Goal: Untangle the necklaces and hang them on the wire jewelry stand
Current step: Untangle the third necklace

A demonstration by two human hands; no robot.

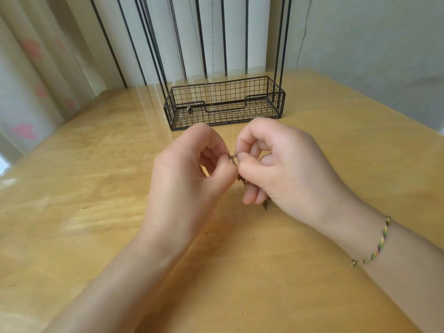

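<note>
A tangled necklace chain (233,160) is pinched in the grip of the left hand (189,171) and the right hand (286,169), above the table (96,188) and in front of the wire jewelry stand (225,102). If it is pulled too hard, the knot may be tightened or the chain broken.

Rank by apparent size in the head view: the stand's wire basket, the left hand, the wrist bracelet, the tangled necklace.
Largest, about alike: wire basket and left hand; the hand is nearer, so unranked.
Then: bracelet.
Smallest: tangled necklace, mostly hidden by fingers.
</note>
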